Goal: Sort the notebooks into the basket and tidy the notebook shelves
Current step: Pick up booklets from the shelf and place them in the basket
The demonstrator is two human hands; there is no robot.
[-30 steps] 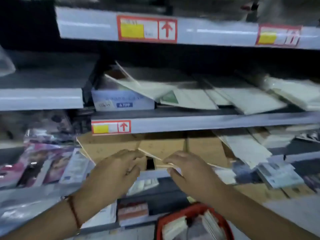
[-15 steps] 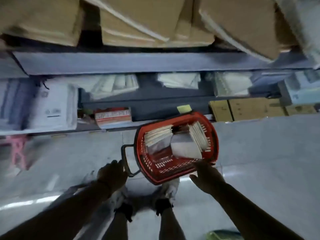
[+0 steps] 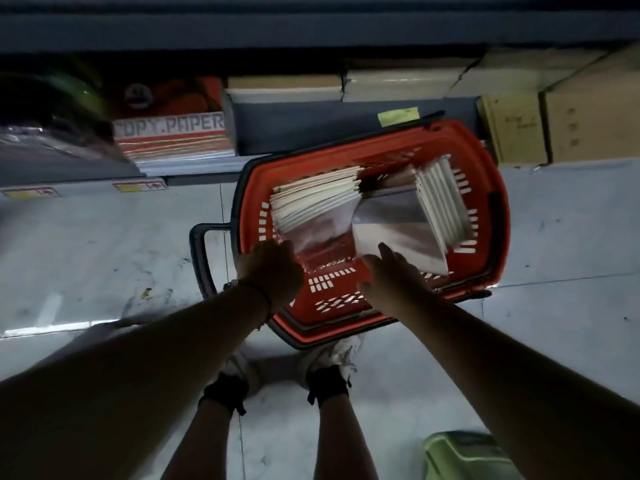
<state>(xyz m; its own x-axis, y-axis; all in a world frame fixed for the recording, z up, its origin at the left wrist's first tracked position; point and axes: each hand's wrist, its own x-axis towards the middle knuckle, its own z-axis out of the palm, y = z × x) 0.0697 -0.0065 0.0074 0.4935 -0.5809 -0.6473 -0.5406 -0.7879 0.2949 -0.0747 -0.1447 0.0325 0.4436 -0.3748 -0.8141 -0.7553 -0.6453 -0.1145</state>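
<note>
Both hands down in the red basket [image 3: 491,188] on the floor: left hand [image 3: 273,271] curled on the wrapped notebooks [image 3: 311,202], right hand [image 3: 391,275] flat against another pack. Next, square the stacks.

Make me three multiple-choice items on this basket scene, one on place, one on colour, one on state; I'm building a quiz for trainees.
1. Where does the basket stand?
A. on the floor by the bottom shelf
B. on the top shelf
C. on a trolley

2. What colour is the basket?
A. green
B. red
C. blue

3. How is the right hand?
A. clenched in a fist
B. out of view
C. fingers straight, over the basket's near side

Answers: 1 A, floor tiles surround it below the copy paper box. 2 B, its rim is red. 3 C, the fingers reach toward the notebooks.
</note>
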